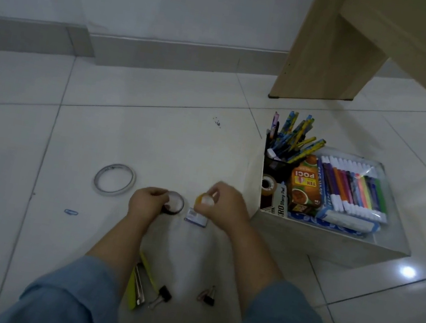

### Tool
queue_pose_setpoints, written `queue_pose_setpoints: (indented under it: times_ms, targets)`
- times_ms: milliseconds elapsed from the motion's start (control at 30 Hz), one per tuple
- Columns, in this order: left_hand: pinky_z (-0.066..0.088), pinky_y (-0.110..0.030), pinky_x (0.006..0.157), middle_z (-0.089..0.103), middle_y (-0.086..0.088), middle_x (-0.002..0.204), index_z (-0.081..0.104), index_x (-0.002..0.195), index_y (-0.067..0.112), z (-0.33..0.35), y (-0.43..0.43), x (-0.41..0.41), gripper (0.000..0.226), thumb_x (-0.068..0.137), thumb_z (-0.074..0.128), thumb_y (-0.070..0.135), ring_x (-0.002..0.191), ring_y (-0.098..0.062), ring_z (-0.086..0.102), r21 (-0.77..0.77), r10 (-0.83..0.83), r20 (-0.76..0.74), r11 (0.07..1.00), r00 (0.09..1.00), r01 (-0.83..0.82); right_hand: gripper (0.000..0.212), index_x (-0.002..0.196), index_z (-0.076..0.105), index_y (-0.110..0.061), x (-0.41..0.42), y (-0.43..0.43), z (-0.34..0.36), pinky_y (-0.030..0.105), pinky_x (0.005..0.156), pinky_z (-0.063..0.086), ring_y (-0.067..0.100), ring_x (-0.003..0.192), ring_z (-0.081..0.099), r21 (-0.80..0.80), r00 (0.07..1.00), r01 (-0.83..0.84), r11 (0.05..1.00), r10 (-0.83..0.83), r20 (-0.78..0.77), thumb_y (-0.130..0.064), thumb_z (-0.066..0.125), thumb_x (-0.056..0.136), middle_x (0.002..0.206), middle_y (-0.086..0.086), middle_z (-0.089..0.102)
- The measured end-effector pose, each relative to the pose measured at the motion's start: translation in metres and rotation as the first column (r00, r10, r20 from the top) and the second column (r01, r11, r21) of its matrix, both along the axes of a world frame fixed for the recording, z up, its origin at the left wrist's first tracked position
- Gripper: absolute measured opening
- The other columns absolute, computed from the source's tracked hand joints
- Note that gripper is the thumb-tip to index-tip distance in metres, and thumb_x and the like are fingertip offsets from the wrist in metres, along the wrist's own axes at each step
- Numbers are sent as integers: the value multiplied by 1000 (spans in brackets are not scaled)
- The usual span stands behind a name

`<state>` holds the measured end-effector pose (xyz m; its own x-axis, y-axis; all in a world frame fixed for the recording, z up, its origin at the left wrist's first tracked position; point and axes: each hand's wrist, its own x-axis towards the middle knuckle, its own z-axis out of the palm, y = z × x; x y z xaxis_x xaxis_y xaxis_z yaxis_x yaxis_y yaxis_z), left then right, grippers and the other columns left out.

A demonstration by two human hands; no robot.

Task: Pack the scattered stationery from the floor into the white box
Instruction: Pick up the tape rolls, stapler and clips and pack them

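Note:
My left hand [146,201] grips a dark roll of tape [174,203] just above the floor. My right hand [223,202] pinches a small yellow-and-white roll [204,200]. Below it a small purple packet [197,217] lies on the tiles. The white box [327,244] stands to the right, holding a mesh cup of pens [289,146], a marker set [353,190], an orange carton, a tape roll and a stamp pad. A thin white tape ring [115,179] lies to the left, a blue paper clip [71,212] nearer me.
A yellow stapler [139,285] and two binder clips [164,295] [207,295] lie between my forearms. A wooden furniture leg [328,53] rises behind the box. The wall and grey skirting run across the back.

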<state>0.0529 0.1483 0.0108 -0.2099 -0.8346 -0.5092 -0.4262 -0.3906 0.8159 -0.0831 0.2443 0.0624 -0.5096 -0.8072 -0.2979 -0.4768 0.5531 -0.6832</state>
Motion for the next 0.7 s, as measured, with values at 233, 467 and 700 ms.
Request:
queue_pose_setpoints:
  times_ms: [233, 467, 700]
  targets:
    - [56, -14, 60, 64, -16, 99, 64, 111, -5, 57, 9, -49, 26, 86, 58, -1, 87, -25, 62, 13, 69, -372, 998, 926, -69, 29, 103, 61, -13, -79, 14, 81, 31, 58, 60, 18, 76, 62, -254, 959, 285, 924, -277, 67, -25, 70, 78, 85, -1, 57]
    - [54, -23, 75, 67, -18, 103, 65, 111, -2, 71, 43, -89, 25, 87, 58, 2, 92, -24, 63, -19, -40, -406, 999, 913, 36, 47, 113, 63, 3, -113, 38, 36, 33, 79, 47, 31, 103, 60, -46, 912, 380, 924, -383, -147, -19, 78, 74, 111, 17, 65]
    - [55, -19, 69, 66, -16, 96, 66, 109, 1, 75, 54, -104, 23, 87, 58, 3, 90, -23, 62, -22, -52, -427, 999, 903, 47, 53, 124, 57, -1, -107, 21, 14, 35, 88, 48, 31, 111, 58, -117, 928, 306, 945, -324, -187, -15, 76, 76, 123, 18, 61]
